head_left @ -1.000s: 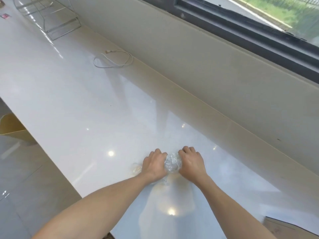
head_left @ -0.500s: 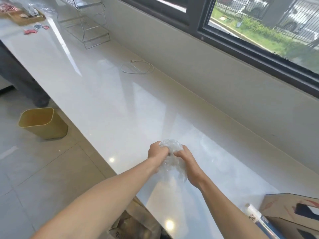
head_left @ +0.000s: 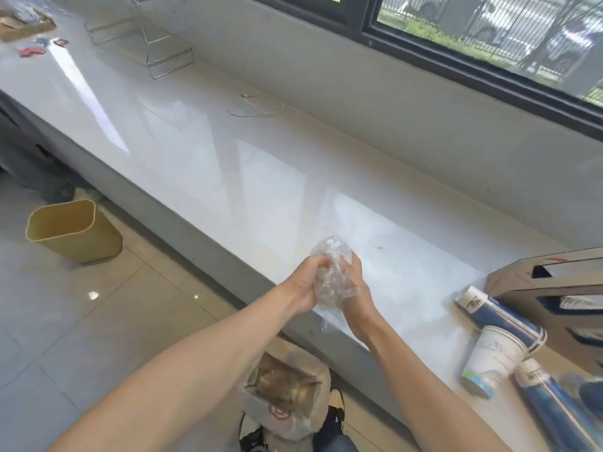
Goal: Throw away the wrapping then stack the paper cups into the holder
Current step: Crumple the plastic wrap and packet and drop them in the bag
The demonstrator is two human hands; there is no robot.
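A crumpled clear plastic wrapping [head_left: 331, 272] is squeezed between my left hand [head_left: 305, 285] and my right hand [head_left: 357, 288], held just above the front edge of the white counter [head_left: 228, 164]. Both hands grip it, with a loose tail hanging below. Stacks of blue-and-white paper cups [head_left: 492, 357] lie on their sides on the counter at the right. Beside them stands a cardboard cup holder [head_left: 554, 282] with openings in its front. A tan waste bin [head_left: 73, 230] stands on the floor to the left.
A white cable [head_left: 256, 106] lies coiled near the wall. A wire rack [head_left: 163, 37] stands far back, with red wrappers [head_left: 31, 51] further left. Below the counter edge sits a bag [head_left: 287, 396] on the tiled floor.
My hands have lifted the wrapping off the counter and pulled it back to the front edge. The view has swung, bringing the bin, cups and holder into sight.
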